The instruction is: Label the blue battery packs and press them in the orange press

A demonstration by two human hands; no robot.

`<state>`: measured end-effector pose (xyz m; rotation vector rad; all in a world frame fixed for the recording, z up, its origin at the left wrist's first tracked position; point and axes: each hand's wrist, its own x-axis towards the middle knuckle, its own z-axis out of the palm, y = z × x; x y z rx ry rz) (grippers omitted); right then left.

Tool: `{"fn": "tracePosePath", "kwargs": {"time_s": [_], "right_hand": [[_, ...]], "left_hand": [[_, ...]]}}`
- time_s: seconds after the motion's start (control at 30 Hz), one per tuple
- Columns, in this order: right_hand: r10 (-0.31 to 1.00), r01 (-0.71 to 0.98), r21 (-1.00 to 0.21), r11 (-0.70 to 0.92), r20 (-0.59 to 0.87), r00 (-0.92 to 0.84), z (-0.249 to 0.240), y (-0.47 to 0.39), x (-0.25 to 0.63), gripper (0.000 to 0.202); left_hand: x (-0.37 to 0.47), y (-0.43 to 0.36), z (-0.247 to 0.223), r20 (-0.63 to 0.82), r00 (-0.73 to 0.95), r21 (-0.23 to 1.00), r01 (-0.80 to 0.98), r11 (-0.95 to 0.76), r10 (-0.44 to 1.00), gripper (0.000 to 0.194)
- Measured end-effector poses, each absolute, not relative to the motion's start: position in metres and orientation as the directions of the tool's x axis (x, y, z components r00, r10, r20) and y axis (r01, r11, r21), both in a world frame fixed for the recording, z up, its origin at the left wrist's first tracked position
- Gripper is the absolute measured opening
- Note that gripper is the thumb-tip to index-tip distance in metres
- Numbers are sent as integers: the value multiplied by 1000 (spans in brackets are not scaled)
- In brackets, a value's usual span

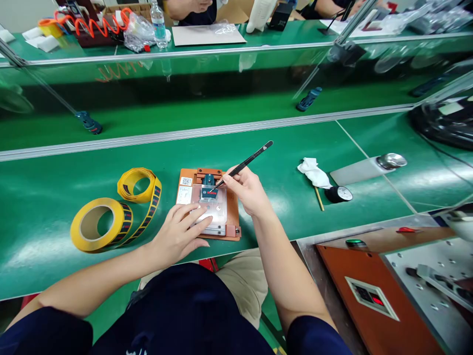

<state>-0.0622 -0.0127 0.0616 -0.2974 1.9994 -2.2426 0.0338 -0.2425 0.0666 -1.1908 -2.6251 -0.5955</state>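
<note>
In my right hand is a pair of black tweezers, its tip down at a small dark label with red lettering. The label lies over a window in a clear plate on an orange-brown fixture. A dark teal part sits in the fixture just behind the label. My left hand rests flat on the plate's near left side, fingers spread. Whether the tweezers grip the label I cannot tell.
Left of the fixture stand two yellow label rolls, joined by a strip. To the right are a white cloth, a round gauge and a metallic bottle. A clear partition crosses behind; a person's hand is beyond it.
</note>
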Motion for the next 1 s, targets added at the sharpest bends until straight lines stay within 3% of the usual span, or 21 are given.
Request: {"fn": "tracePosePath", "kwargs": {"time_s": [0.87, 1.0], "right_hand": [[-244, -31, -994, -107, 56, -968, 67, -12, -65, 36], [-247, -28, -995, -93, 50, -968, 67, -12, -66, 38]], "left_hand": [[34, -244, 69, 278, -672, 254, 741, 622, 687, 42], [29, -244, 71, 259, -685, 266, 728, 631, 681, 51]]}}
